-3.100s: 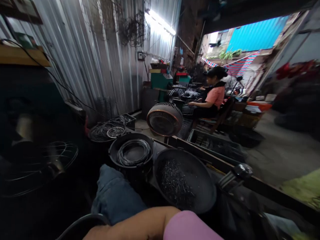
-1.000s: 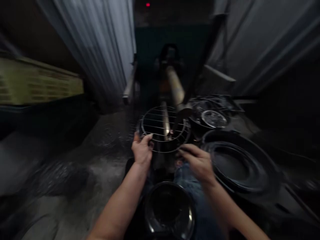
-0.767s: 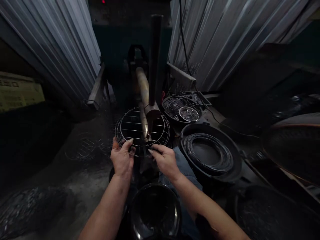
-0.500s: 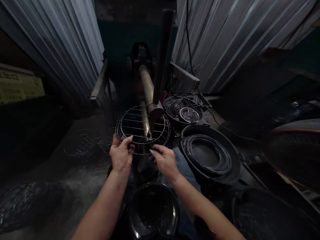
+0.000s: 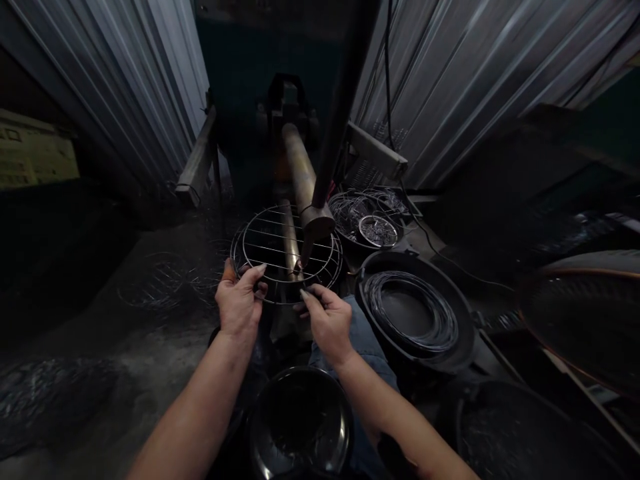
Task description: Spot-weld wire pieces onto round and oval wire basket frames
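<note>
A round wire rack (image 5: 260,212), made of two rings with parallel cross wires, is held level in front of me. My left hand (image 5: 241,299) grips its near left rim, thumb on top and fingers beneath. At the near right edge, my right hand (image 5: 327,315) pinches the rim between thumb and fingers. The rack sits between the two brass-coloured bars of a machine: the thick upper arm (image 5: 303,170) reaches over it, and the thinner lower bar (image 5: 290,233) shows through the wires. The pointed upper tip and the lower bar's end meet near the rack's near wires.
On the right, a black pan (image 5: 367,267) holds a coil of wire (image 5: 400,313). Behind it, another pan has loose wire and a small bowl (image 5: 379,231) of short pieces. A black glossy bowl-like object (image 5: 300,427) is at my lap. A dark rod (image 5: 345,100) rises beside the upper arm.
The camera view has shifted slightly. The rack has turned or shifted a little between the bars, and both hands keep their places on its rim.
</note>
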Action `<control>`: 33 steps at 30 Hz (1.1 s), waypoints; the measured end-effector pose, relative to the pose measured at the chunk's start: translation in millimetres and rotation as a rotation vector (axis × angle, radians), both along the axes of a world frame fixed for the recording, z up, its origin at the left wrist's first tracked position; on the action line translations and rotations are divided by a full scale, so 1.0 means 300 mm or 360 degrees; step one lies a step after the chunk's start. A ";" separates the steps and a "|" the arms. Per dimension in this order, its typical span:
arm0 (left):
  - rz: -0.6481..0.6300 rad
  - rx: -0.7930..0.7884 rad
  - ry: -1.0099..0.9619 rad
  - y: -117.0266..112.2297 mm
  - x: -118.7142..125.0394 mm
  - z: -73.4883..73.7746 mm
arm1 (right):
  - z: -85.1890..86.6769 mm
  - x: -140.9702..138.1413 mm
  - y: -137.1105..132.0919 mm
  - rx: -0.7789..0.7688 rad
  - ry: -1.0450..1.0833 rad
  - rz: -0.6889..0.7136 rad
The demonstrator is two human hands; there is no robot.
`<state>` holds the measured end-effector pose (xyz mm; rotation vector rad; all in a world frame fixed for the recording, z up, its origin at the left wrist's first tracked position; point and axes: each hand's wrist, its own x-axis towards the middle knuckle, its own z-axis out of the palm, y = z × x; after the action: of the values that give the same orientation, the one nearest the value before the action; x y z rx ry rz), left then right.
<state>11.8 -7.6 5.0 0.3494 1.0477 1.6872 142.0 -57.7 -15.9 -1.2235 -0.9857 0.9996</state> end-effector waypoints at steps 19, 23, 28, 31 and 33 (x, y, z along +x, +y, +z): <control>0.0023 -0.0024 -0.0031 0.036 0.008 0.005 | 0.014 -0.027 0.037 0.0006 0.0215 -0.0118; 0.0036 -0.0096 -0.0006 0.058 0.005 0.012 | 0.030 -0.027 0.063 -0.0008 0.0176 -0.0126; 0.0046 -0.0164 0.0012 0.090 -0.002 -0.007 | 0.042 -0.030 0.080 -0.0108 0.0202 -0.0112; 0.0057 -0.0110 0.0049 0.095 -0.002 -0.012 | 0.040 -0.035 0.084 -0.0091 0.0252 -0.0132; 0.0061 -0.0089 0.0070 0.091 0.001 -0.006 | 0.038 -0.038 0.091 -0.0080 0.0283 -0.0148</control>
<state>12.1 19.5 3.1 0.3334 1.1381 1.6871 130.5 -30.5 -4.4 -1.1888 -0.7628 1.0453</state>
